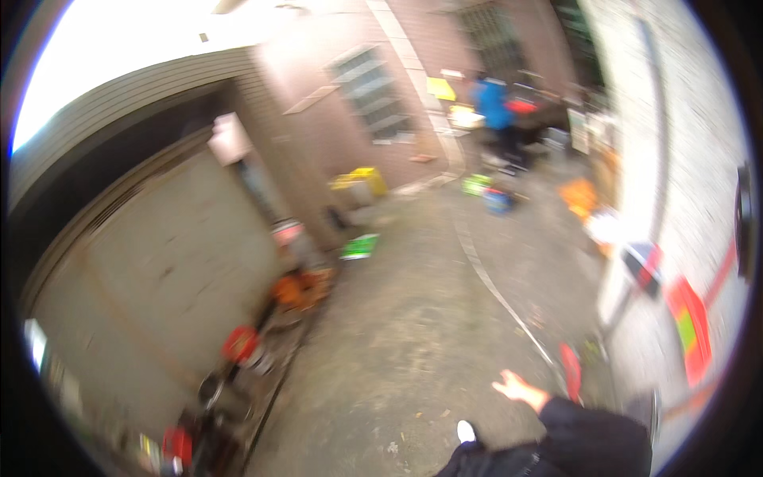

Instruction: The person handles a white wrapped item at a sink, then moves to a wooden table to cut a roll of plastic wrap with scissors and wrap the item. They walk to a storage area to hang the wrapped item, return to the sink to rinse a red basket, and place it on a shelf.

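My right hand (518, 389) hangs in front of me at the end of a dark sleeve (590, 432). It holds nothing, and its fingers look spread, though blurred. Below it lies a concrete floor (393, 340). The nearest thing is a red, flat-looking object (570, 371) just beyond the wrist, too blurred to name; I see no contact with it. A white shoe tip (466, 431) shows under my dark clothing. My left hand is out of view.
At the far end a person in a blue top (493, 104) stands beside cluttered items. A blue bucket-like container (498, 201) sits on the floor. Orange (292, 290) and red (241, 344) objects line the left wall (179, 268). A red-and-green object (690, 331) is at the right wall.
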Demonstrator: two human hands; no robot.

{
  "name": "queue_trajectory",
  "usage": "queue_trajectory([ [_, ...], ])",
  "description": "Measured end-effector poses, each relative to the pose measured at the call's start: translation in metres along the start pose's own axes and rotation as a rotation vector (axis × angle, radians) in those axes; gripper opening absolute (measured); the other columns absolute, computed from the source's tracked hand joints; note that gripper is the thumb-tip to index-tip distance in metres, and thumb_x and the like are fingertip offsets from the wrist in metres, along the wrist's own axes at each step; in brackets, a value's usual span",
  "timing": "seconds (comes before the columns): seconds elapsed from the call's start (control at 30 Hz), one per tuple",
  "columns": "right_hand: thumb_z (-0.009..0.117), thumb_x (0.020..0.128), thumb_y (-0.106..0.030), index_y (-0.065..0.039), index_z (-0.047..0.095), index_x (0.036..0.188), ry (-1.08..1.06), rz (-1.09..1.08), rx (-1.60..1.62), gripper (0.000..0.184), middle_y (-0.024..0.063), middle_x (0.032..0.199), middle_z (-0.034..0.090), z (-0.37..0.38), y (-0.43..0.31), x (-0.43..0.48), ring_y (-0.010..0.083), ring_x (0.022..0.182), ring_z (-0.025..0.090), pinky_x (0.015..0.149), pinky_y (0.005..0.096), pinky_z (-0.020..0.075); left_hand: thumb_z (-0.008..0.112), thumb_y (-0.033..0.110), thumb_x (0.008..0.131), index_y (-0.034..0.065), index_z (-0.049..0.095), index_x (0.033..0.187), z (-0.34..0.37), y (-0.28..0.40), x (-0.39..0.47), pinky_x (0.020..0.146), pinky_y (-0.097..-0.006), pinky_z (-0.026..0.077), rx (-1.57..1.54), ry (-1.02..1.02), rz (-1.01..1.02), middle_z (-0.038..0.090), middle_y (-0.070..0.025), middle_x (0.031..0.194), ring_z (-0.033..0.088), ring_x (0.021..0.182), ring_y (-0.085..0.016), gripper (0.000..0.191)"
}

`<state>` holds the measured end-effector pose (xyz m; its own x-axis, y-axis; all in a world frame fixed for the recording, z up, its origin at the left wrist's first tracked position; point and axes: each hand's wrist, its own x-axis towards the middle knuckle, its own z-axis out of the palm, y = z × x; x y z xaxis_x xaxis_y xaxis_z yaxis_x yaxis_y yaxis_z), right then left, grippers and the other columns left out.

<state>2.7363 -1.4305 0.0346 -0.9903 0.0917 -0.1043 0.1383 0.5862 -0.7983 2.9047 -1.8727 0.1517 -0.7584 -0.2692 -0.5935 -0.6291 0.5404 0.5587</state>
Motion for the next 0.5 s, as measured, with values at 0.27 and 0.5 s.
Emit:
queue_trajectory([
  [0.27,0.066,0.09,-0.036,-0.004,0.071,0.088,0.097,-0.071,0.122,0.032,0.0105,0.076,0.069,-0.238,-0.146,0.141,0.0203,0.072,0.065,0.065,0.0385,0.0508,0.064,0.046,0.091,0.0068,0.053,0.065,-0.133,0.238,0.226,0.045,-0.0343,0.044,-0.517,-0.186,0.4,0.055,-0.0056,0.059,0.054,0.051,-0.017,0.048],
  [0.5,0.061,0.097,-0.023,-0.002,0.068,0.086,0.383,-0.027,0.38,0.025,0.0057,0.081,0.07,-0.379,-0.088,0.222,0.0111,0.076,0.064,0.069,0.0289,0.0508,0.061,0.031,0.096,0.0,0.054,0.125,-0.168,0.55,0.394,0.054,-0.0336,0.056,-0.066,-0.046,0.67,0.061,-0.0079,0.095,0.063,0.076,-0.019,0.043],
])
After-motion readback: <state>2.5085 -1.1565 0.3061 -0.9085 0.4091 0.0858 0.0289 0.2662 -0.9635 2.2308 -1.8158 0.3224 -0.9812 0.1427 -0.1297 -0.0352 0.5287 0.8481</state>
